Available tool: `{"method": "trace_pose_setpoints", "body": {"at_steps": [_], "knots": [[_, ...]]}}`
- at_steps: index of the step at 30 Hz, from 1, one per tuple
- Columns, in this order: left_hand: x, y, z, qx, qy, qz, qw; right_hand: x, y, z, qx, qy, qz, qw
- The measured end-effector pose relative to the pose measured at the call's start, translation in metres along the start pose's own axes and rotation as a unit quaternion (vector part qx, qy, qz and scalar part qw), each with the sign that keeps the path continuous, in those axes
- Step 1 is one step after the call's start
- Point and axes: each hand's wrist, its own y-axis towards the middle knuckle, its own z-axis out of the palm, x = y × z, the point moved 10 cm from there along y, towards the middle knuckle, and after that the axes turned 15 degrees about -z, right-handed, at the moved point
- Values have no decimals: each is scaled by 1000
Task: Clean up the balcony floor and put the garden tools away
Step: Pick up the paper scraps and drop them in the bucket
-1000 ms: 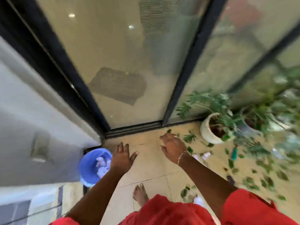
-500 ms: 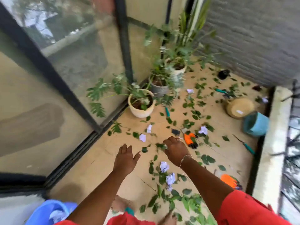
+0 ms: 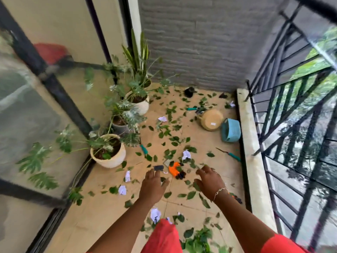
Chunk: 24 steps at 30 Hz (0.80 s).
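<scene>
Green leaves and crumpled white paper scraps lie scattered over the tan balcony floor. An orange and black glove lies just beyond my hands. Teal-handled garden tools rest near the pot, by the right curb and at the back. My left hand and my right hand are both held out above the floor, fingers spread, holding nothing.
Three potted plants line the glass door on the left. A tipped tan pot and a light blue basket lie by the stone curb. A black railing closes the right side, a grey wall the back.
My view has swung right from the glass door and blue bucket to the littered floor and railing. Both hands stay raised and empty.
</scene>
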Motion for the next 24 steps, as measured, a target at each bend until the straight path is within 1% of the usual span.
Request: {"method": "trace_pose_setpoints", "body": {"at_steps": [3, 6, 10, 12, 15, 17, 20, 24], "knots": [[-34, 21, -4, -14, 32, 21, 999, -33, 6, -11, -19, 8, 22, 1000], [-71, 49, -10, -24, 36, 36, 998, -73, 21, -25, -31, 9, 45, 998], [-127, 100, -13, -2, 30, 34, 999, -129, 55, -51, -63, 4, 58, 996], [-157, 132, -16, 10, 31, 40, 999, -155, 83, -66, -83, -2, 43, 996], [-199, 177, -34, 25, 20, 45, 998, -198, 129, -84, -64, -5, 44, 997], [-225, 205, -51, 27, 21, 48, 998, -217, 164, -107, -65, -35, 32, 997], [-260, 250, -81, 24, 39, 50, 998, -241, 214, -141, -75, 7, 33, 997], [-292, 301, -111, 23, 30, 29, 999, -272, 263, -158, -62, 22, 39, 997]]}}
